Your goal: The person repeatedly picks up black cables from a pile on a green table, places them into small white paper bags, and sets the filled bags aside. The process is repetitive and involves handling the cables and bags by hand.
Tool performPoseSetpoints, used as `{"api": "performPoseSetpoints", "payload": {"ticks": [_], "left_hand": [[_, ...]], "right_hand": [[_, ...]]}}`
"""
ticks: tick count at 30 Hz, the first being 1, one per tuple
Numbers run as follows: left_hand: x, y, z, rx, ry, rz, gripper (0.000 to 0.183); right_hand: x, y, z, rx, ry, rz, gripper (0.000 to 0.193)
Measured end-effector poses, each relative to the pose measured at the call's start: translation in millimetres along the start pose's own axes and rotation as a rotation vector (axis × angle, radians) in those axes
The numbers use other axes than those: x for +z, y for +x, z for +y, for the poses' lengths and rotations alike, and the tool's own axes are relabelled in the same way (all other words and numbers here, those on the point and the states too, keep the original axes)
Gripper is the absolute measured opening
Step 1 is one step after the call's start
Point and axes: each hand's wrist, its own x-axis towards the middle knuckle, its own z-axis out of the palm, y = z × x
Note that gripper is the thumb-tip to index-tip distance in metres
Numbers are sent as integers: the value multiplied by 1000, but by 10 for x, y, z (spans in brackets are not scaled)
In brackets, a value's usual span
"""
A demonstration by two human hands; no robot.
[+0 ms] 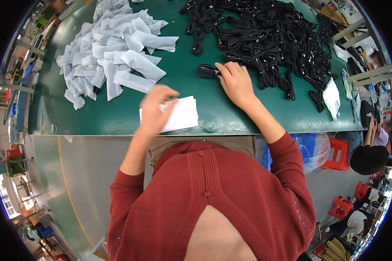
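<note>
My right hand (236, 82) is closed on a coiled black cable (208, 69), whose looped end sticks out to the left of my fingers. More bundled black cables (265, 35) lie in a wide heap just beyond and to the right of that hand. My left hand (156, 108) is above the left part of a small stack of flat white bags or sheets (183, 115) near the table's front edge. Motion smears its curled fingers, so whether they grip a piece of the stack cannot be made out.
On the left of the green table (222, 117) is a pile of filled whitish pouches (117, 48). A white packet (331, 99) rests near the right end. Below the edge stand a blue bin (304, 148) and a red stool (338, 154); another person (372, 152) sits at the right.
</note>
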Motion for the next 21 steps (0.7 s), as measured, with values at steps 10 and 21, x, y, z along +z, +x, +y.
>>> {"api": "performPoseSetpoints", "payload": {"ticks": [10, 21], "left_hand": [[513, -354, -89, -21, 113, -94, 11], [435, -352, -57, -202, -124, -65, 5]], "right_hand": [[-367, -428, -534, 188, 564, -116, 34], [-532, -578, -609, -56, 414, -223, 39]]}}
